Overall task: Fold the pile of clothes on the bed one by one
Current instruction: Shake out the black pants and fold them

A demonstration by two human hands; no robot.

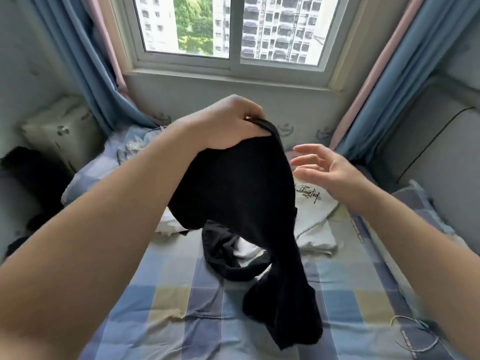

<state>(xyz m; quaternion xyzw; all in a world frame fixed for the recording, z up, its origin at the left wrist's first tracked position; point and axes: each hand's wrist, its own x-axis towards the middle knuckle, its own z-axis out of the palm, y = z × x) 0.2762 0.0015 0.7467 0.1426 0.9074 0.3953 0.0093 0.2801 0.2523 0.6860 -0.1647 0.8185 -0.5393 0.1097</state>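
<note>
My left hand (228, 123) grips the top edge of a black garment (241, 193) and holds it up over the bed. The cloth hangs down in a long drape, and its lower end (285, 315) rests on the checked sheet (181, 302). My right hand (322, 170) hovers just right of the garment with fingers spread, holding nothing. Behind the black cloth lies a white garment with black script (314, 216), partly hidden.
A pillow and crumpled light blue cloth (140, 144) lie at the head of the bed under the window (233, 35). Blue curtains (85, 61) hang on both sides. A thin cord loop (415, 333) lies on the sheet at lower right. Dark items (28, 178) sit at the left.
</note>
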